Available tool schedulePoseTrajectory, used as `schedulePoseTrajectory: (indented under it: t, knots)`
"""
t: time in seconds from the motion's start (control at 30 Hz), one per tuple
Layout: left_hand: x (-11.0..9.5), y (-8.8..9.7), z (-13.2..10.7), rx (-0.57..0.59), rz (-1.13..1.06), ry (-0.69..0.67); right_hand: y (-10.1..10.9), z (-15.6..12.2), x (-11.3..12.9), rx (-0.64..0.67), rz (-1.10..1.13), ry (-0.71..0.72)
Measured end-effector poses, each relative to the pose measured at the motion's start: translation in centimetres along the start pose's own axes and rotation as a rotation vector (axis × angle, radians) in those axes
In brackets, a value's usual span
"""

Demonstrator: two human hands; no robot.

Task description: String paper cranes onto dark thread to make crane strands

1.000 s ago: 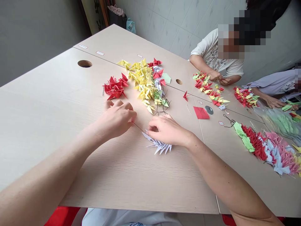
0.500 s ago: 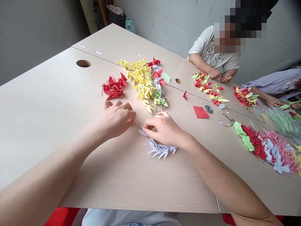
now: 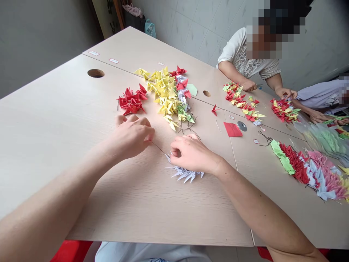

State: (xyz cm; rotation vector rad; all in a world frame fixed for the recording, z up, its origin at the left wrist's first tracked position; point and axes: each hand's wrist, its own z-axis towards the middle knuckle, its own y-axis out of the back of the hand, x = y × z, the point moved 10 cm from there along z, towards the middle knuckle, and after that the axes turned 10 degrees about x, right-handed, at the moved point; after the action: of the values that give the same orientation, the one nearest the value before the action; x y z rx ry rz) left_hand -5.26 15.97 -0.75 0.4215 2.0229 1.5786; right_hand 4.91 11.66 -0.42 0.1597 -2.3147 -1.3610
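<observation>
My left hand (image 3: pixel 132 134) is closed in a pinch on a dark thread (image 3: pixel 159 148), which runs taut down to the right. At its other end my right hand (image 3: pixel 195 154) pinches a pale lavender paper crane, mostly hidden by the fingers. Below that hand a row of threaded lavender paper cranes (image 3: pixel 185 175) curves on the table. Just beyond my left hand lies a bunch of red paper cranes (image 3: pixel 132 102). Yellow paper cranes (image 3: pixel 165 92) spread behind my hands, with green, red and lavender ones and loose dark thread at their right side.
Table (image 3: pixel 131 211) has a round hole (image 3: pixel 96 73) at left. A single red crane (image 3: pixel 215 110), red paper (image 3: pixel 233 129) and a metal disc (image 3: pixel 241 126) lie to the right. Colourful crane strings (image 3: pixel 300 171) lie farther right. Two people sit across, one holding a tool.
My right hand has slid the lavender crane along the thread to the threaded row, lengthening the bare thread. My left hand shifted slightly left. A co-worker's hand moved right to a pile of cranes.
</observation>
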Motion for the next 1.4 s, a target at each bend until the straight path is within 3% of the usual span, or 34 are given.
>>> schedulePoseTrajectory:
  t: [0.43,0.67,0.8,0.9,1.0,1.1,1.17,1.27,1.33,1.4]
  knots:
    - [0.2,-0.1,0.1,0.005,-0.006,0.004,-0.6,-0.2,-0.5,-0.028,0.033,-0.074]
    - [0.1,0.1,0.1,-0.013,-0.005,-0.001,2.1,-2.0,-0.3,-0.172,0.203,0.113]
    - [0.1,0.2,0.0,-0.04,0.0,-0.009,0.0,-3.7,1.5,-0.107,0.172,0.334]
    - [-0.2,0.1,0.0,-0.058,0.002,-0.022,-1.3,-4.7,1.5,-0.085,0.154,0.365]
    - [-0.3,0.2,0.1,-0.038,-0.024,-0.041,-0.1,-5.2,0.5,-0.153,0.219,0.348]
    - [0.4,2.4,-0.3,-0.109,-0.121,-0.043,2.1,-5.0,-0.5,-0.265,0.275,0.316]
    - [1.6,5.3,-1.2,-0.273,-0.236,-0.019,3.3,-4.3,-0.7,-0.318,0.296,0.291]
    - [4.6,8.0,-2.6,-0.452,-0.353,0.164,4.0,-2.2,0.0,-0.325,0.296,0.254]
    - [6.1,7.8,-2.8,-0.422,-0.343,0.293,4.0,-0.4,1.1,-0.311,0.271,0.233]
    - [6.7,6.7,-2.2,-0.315,-0.29,0.352,3.8,1.5,2.4,-0.305,0.248,0.212]
